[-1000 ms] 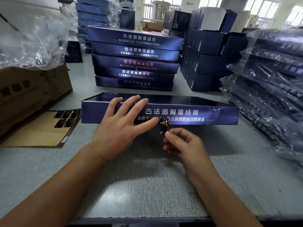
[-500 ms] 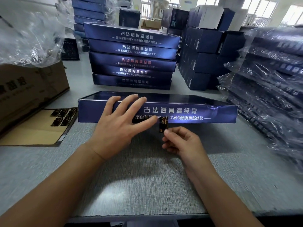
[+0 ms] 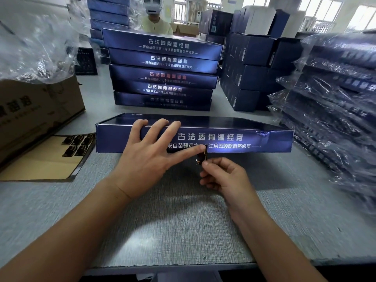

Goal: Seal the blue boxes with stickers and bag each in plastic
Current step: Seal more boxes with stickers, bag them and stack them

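Observation:
A flat blue box (image 3: 254,139) with white lettering lies across the table in front of me. My left hand (image 3: 148,157) rests on its front face with fingers spread over the top edge, and the thumb presses the top of a small dark and gold sticker (image 3: 202,157) against the box's lower edge. Below it, my right hand (image 3: 221,176) pinches the sticker's lower end between thumb and forefinger. A backing sheet (image 3: 40,161) with several more stickers lies at the left.
A stack of blue boxes (image 3: 162,72) stands behind, with darker cartons (image 3: 250,76) to its right. Bagged boxes (image 3: 335,102) pile at the right. A cardboard carton (image 3: 34,110) topped with clear plastic bags (image 3: 36,45) sits at the left. A person (image 3: 156,21) sits beyond the stack.
My left thumb has slid right onto the sticker's top, and the sticker has risen against the box's front edge. The right hand keeps its pinch on the lower end.

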